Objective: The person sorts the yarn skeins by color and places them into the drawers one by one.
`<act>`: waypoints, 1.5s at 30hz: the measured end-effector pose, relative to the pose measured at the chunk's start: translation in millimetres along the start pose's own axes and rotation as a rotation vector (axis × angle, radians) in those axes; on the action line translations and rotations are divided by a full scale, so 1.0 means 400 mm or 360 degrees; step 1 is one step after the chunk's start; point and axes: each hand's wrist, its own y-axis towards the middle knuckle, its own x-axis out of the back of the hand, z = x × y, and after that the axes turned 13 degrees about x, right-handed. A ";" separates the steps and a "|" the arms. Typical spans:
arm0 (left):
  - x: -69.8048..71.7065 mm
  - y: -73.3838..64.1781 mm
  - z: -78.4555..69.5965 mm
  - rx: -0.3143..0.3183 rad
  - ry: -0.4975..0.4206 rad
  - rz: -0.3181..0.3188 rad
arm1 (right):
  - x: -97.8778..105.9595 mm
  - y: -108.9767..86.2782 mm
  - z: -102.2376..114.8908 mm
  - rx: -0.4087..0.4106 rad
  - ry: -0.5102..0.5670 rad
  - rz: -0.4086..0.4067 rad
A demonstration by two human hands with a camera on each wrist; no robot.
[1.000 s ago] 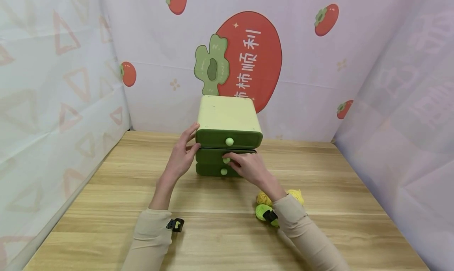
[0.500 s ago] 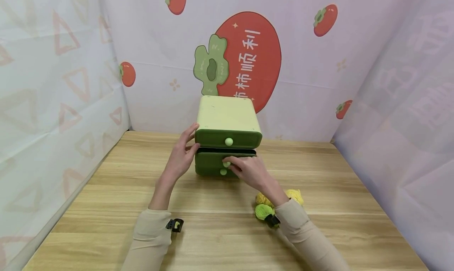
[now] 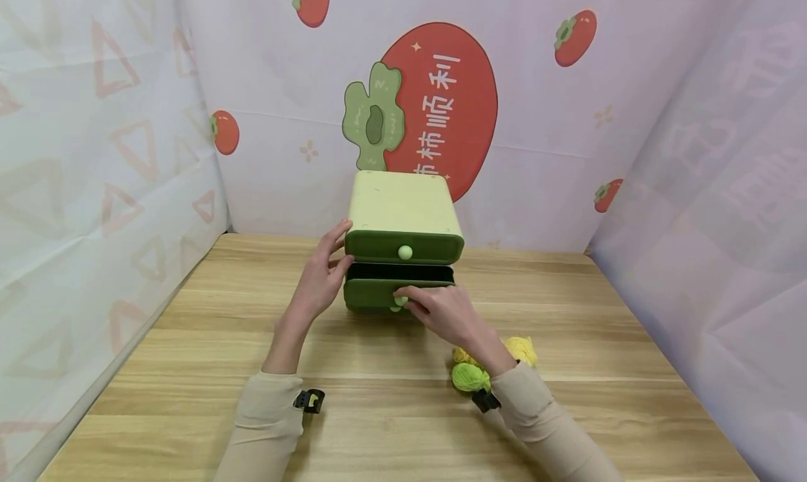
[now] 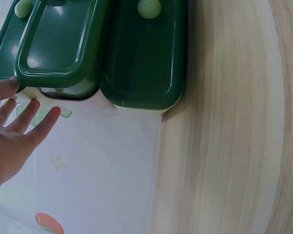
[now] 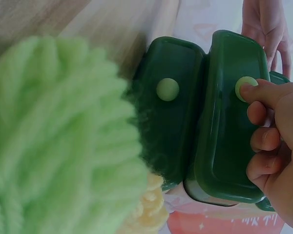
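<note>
A small chest of drawers (image 3: 406,205) with a pale yellow-green body and dark green fronts stands at the back of the table. Its middle drawer (image 3: 372,293) is pulled partway out, and a dark gap shows above its front. My right hand (image 3: 444,312) pinches the round light green knob (image 5: 245,88) of that drawer between thumb and fingers. On the left side of the chest rests my left hand (image 3: 321,275), fingers spread, fingertips at the top drawer's edge. The top drawer (image 3: 372,247) and bottom drawer (image 4: 146,58) are closed.
Beneath my right forearm lie a green yarn ball (image 3: 469,377) and yellow yarn balls (image 3: 522,349); the green one looms close in the right wrist view. Printed cloth walls (image 3: 277,188) enclose the wooden table (image 3: 378,426) at the back and sides.
The middle drawer has come out toward me, and the gap above its front has widened. My right hand has moved with its knob; the left hand has stayed at the chest's side.
</note>
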 end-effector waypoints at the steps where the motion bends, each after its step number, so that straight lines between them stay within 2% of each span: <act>1: 0.000 0.000 0.000 0.0002 -0.0004 0.0003 | 0.000 -0.002 0.002 0.0006 -0.0007 -0.0003; 16: 0.002 -0.001 0.002 -0.0044 -0.0027 0.0006 | -0.002 -0.004 0.007 0.0041 -0.0039 -0.0058; 23: 0.001 -0.001 0.001 -0.0016 -0.0011 0.0004 | -0.009 -0.007 0.006 0.0041 -0.0058 -0.0044; 26: -0.002 0.003 0.012 -0.0021 -0.0020 0.0006 | -0.009 -0.008 0.008 0.0061 -0.0064 -0.0052; 33: -0.012 0.031 0.081 -0.0022 -0.0009 -0.0008 | -0.001 -0.013 0.020 0.0079 -0.0039 -0.0036; 35: -0.012 0.033 0.090 -0.0020 0.0009 -0.0012 | 0.002 -0.014 0.025 0.0089 -0.0030 -0.0041; 42: -0.012 0.036 0.092 -0.0027 0.0013 -0.0018 | 0.008 -0.024 0.040 0.0134 -0.0045 -0.0086; 45: -0.010 0.028 0.074 -0.0030 0.0014 -0.0012 | 0.013 -0.027 0.049 0.0142 -0.0044 -0.0089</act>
